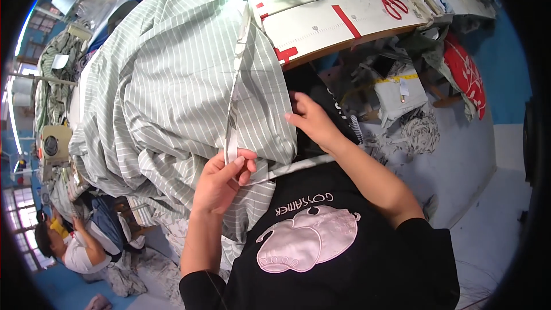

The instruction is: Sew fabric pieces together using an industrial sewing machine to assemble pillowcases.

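Fabric dominated the view: a large green sheet with white stripes (172, 80) lay heaped over the near end of the white sewing table (327, 20), spilling down toward the person's lap. Along its middle ran a pale seam strip (236, 80) from the table's edge down to the left hand (221, 181), which pinched the strip's lower end between thumb and fingers. The right hand (313, 120), fingers closed on the sheet's folded edge below the table, held that side taut. Judging by the bulk bunched left of the table, most of the sheet seemed unhandled. Red-handled scissors (394, 6) rested at the table's far right, untouched. Another person (74, 244) sat well below the table at lower left.
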Motion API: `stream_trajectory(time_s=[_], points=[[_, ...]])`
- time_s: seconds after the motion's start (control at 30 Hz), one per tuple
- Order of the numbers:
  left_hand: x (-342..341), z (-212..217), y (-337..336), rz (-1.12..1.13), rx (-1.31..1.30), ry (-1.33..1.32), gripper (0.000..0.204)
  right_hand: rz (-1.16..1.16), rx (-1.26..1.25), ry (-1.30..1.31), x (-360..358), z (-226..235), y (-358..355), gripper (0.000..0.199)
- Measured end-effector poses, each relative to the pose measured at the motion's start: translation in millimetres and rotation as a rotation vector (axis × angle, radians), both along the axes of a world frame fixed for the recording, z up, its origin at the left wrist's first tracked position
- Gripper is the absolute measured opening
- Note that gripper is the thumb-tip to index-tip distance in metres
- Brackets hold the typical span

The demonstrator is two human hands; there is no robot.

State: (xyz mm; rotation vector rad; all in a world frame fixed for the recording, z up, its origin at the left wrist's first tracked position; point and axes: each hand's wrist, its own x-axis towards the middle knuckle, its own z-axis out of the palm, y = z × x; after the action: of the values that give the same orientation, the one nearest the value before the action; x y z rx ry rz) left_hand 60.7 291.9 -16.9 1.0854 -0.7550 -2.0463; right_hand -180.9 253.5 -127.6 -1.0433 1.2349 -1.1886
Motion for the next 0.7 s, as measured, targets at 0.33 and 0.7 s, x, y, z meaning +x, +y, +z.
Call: stream_trajectory(time_s=[0.33, 0.7], points=[[-55, 13, 10, 0.082, -0.263, -0.502, 0.019, 0.270, 0.180, -0.373, 9, 57, 22, 0.034], [-41, -28, 1, 0.137, -0.445, -0.679, 0.030, 0.138, 0.182, -0.468, 28, 32, 32, 0.012]])
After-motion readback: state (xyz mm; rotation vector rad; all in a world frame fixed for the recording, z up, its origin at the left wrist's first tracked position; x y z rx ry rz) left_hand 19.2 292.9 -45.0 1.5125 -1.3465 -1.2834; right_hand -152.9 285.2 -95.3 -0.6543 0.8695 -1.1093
